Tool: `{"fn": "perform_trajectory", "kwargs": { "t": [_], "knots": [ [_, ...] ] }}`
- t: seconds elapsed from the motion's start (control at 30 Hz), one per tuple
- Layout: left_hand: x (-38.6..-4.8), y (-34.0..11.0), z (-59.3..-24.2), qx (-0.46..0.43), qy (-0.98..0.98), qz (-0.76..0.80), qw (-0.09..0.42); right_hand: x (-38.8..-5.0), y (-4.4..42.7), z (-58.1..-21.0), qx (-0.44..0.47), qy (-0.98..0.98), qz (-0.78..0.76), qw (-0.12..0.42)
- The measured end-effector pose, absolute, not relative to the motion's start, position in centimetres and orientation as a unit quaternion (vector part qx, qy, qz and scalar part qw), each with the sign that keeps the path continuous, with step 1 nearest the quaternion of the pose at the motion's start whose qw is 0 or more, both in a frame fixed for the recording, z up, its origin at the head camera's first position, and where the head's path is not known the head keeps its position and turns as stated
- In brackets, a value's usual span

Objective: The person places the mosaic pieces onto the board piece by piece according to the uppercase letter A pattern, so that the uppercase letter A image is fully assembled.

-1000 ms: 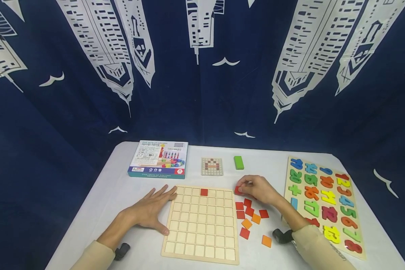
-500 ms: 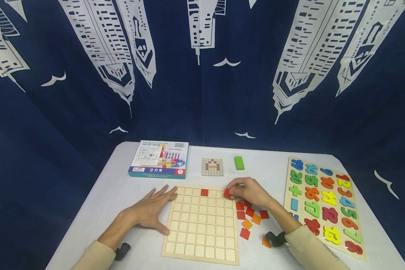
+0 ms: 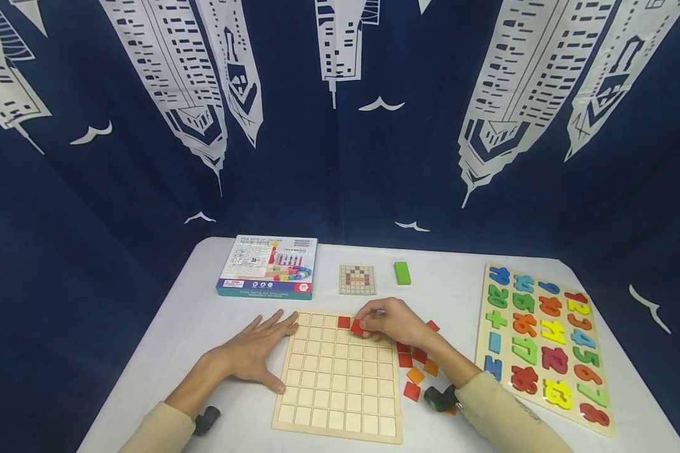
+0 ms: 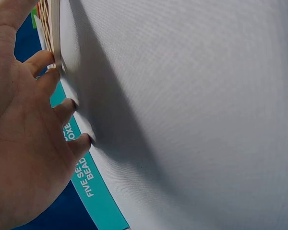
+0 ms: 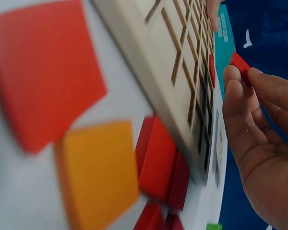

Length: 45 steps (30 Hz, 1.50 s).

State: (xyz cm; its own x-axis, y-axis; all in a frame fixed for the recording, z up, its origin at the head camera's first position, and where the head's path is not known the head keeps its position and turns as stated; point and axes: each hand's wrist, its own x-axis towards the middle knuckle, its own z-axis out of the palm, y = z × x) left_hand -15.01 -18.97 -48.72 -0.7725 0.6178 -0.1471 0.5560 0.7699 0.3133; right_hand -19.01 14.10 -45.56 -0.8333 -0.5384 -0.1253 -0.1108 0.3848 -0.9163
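Note:
A pale wooden grid board (image 3: 340, 377) lies on the white table, with one red square tile (image 3: 344, 322) in the middle of its top row. My right hand (image 3: 393, 322) pinches another red tile (image 5: 240, 65) between thumb and fingertips, tilted, over the top row just right of the placed one. At the board's left edge, my left hand (image 3: 255, 353) is spread with straight fingers, thumb and fingertips touching the frame. Loose red tiles (image 3: 412, 391) and orange tiles (image 3: 415, 375) are scattered right of the board, some hidden under the right forearm.
Behind the board lie a small pattern card (image 3: 357, 279) and a green block (image 3: 402, 273). A boxed bead set (image 3: 268, 267) sits at the back left. On the right is a number puzzle board (image 3: 546, 346). A dark patterned curtain (image 3: 340, 157) hangs behind the table.
My right hand has carried the red tile leftward from the loose tiles, over the board's top right corner, to beside the placed tile. The left hand has stayed still.

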Motion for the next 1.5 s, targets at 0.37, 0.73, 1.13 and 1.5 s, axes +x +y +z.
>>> {"fn": "perform_trajectory", "kwargs": {
  "t": [0.37,0.73,1.13,1.5],
  "knots": [
    [-15.1,-18.9,-48.6,0.314,0.933,0.127,0.126,-19.3,11.1,-46.2,-0.202,0.805,-0.515,0.216],
    [-14.9,-18.9,-48.5,0.308,0.933,0.131,0.134,-19.8,9.4,-47.5,-0.247,0.830,-0.466,0.180],
    [-14.9,-18.9,-48.5,0.310,0.932,0.132,0.135,-19.7,8.4,-47.8,-0.289,0.865,-0.393,0.119],
    [-15.0,-18.9,-48.7,0.310,0.933,0.131,0.129,-19.7,8.2,-47.6,-0.301,0.878,-0.359,0.103]
  ]
}}
